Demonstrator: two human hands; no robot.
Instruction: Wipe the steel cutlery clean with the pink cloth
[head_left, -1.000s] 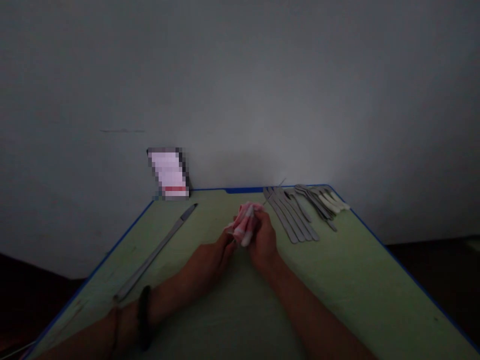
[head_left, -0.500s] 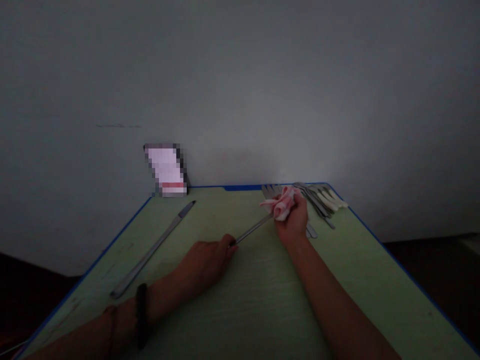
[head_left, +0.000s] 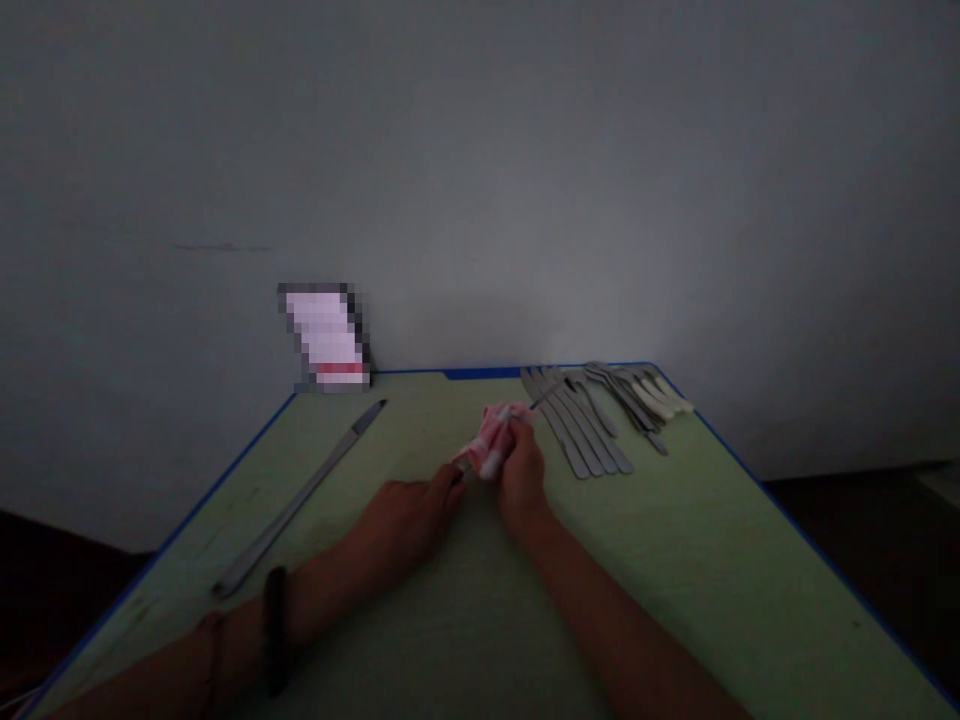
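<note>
My left hand (head_left: pixel 416 515) is closed around the near end of a slim metal table knife. A crumpled pink and white cloth (head_left: pixel 491 440) is in my right hand (head_left: pixel 523 480), wrapped about the middle of that knife. Only the narrow far end of the knife (head_left: pixel 546 396) sticks out beyond the cloth, pointing up and right. Most of its length is hidden by cloth and fingers. Another table knife (head_left: pixel 300 500) lies alone at the left, its blade toward the wall.
Several metal knives (head_left: pixel 592 440) lie side by side right of my right hand. Beyond them are a bunch of metal cutlery (head_left: pixel 626 400) and several white-handled pieces (head_left: pixel 664 395). A blurred phone (head_left: pixel 328 335) leans against the wall. The green table (head_left: pixel 420 640) has a blue edge.
My right hand has slid the cloth down and left along the knife toward my left hand. The far end of the knife and the row of knives are now uncovered. My left hand stays nearly still.
</note>
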